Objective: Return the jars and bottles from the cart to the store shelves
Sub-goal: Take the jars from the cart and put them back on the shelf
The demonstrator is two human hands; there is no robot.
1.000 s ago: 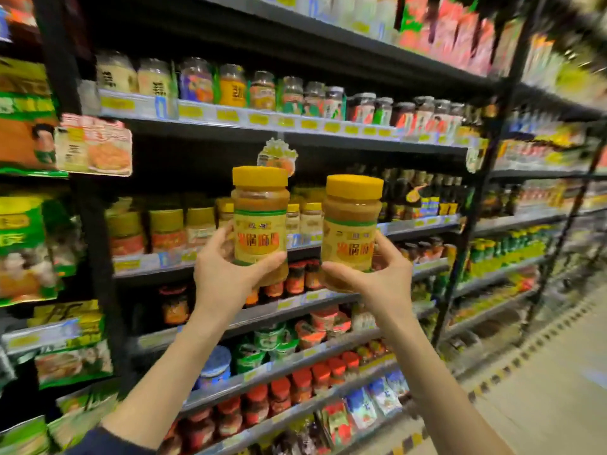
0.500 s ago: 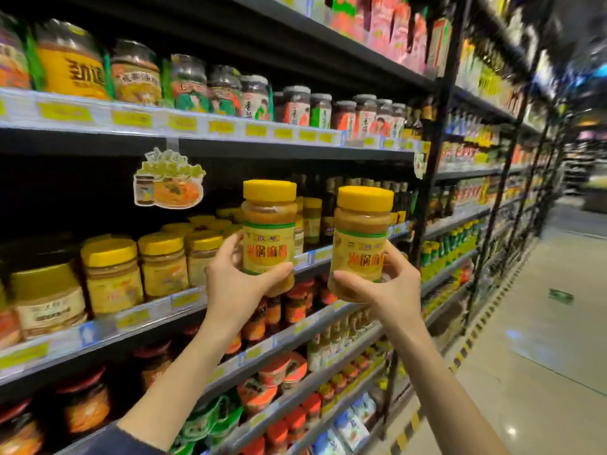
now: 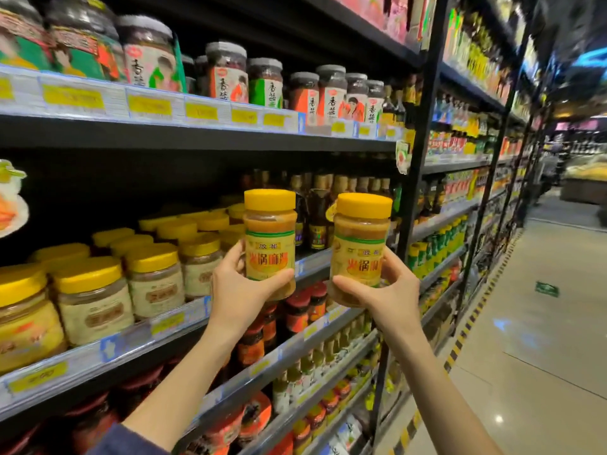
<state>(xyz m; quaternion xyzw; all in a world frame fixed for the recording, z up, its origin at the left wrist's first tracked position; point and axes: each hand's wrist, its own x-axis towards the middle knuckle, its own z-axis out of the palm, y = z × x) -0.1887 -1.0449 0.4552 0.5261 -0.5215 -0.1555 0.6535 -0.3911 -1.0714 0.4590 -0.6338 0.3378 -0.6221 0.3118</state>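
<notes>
- Since half a second earlier, the view had swung further right along the aisle, and both jars had drifted rightward with it — away from the row of matching yellow-lidded jars [image 3: 154, 280] and toward the dark bottles [image 3: 317, 218] at the right end of the same shelf.
- The left hand [image 3: 244, 287] was wrapped around the lower half of the left jar [image 3: 270, 241], thumb across the label's bottom edge, fingers behind it.
- The right hand [image 3: 386, 290] was closed on the right jar [image 3: 361, 247] the same way, from below and the side.
- Both jars were upright, lids on, held in the air just in front of the middle shelf's front edge [image 3: 184, 316] — neither resting on it yet.
- Risk, as I judge it: with both hands occupied, neither could steady the stock, so pushing a jar into the tightly packed row might knock a neighbour over or off the front edge.
- The low grip left each jar top-heavy; a bump against the shelf above [image 3: 197, 139] could tip one loose.
</notes>
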